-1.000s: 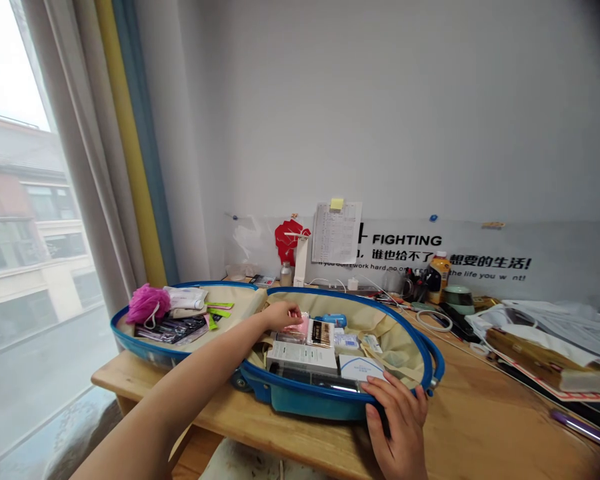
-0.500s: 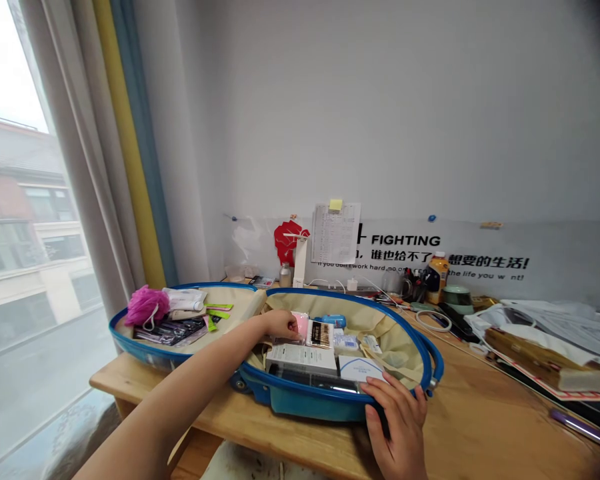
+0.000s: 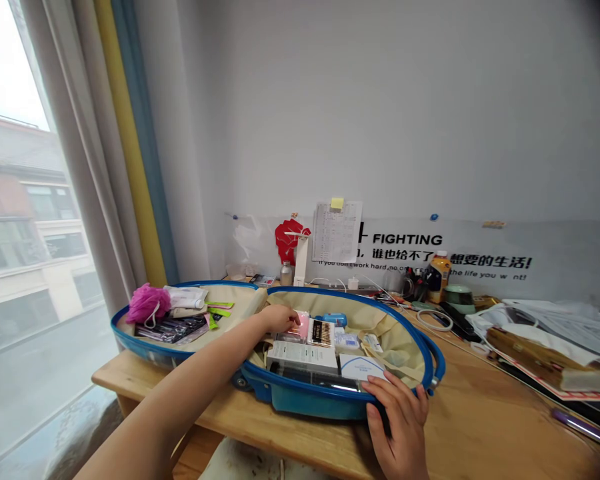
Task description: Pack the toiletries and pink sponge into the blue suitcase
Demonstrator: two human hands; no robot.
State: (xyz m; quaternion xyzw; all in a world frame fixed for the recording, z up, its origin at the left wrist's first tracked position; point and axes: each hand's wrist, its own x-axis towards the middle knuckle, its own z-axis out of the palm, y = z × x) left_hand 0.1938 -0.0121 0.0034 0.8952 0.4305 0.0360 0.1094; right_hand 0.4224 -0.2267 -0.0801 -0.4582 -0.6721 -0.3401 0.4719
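An open blue hard-shell suitcase (image 3: pixel 300 393) lies on the wooden desk, its beige-lined lid (image 3: pixel 180 320) folded out to the left. My left hand (image 3: pixel 279 319) reaches across the lid and rests on a pink packet (image 3: pixel 303 327) in the lower shell, fingertips touching it. My right hand (image 3: pixel 397 427) wraps over the suitcase's front blue rim (image 3: pixel 365 398). Next to the pink packet stand a white box (image 3: pixel 303 355), a dark-labelled box (image 3: pixel 321 329) and a pale blue-printed box (image 3: pixel 361 367). A pink bath puff (image 3: pixel 147 303) and several toiletries fill the lid.
The wooden desk (image 3: pixel 470 400) holds an orange-capped bottle (image 3: pixel 439 279), a green cup (image 3: pixel 457 295), white cables (image 3: pixel 433 320) and papers with a plastic bag (image 3: pixel 545 340) at right. A wall (image 3: pixel 380 113) rises behind, and a curtained window (image 3: pixel 35 200) stands at left.
My left hand has shifted slightly on the pink packet, showing more of it. My right hand stays on the rim, and the view has barely moved.
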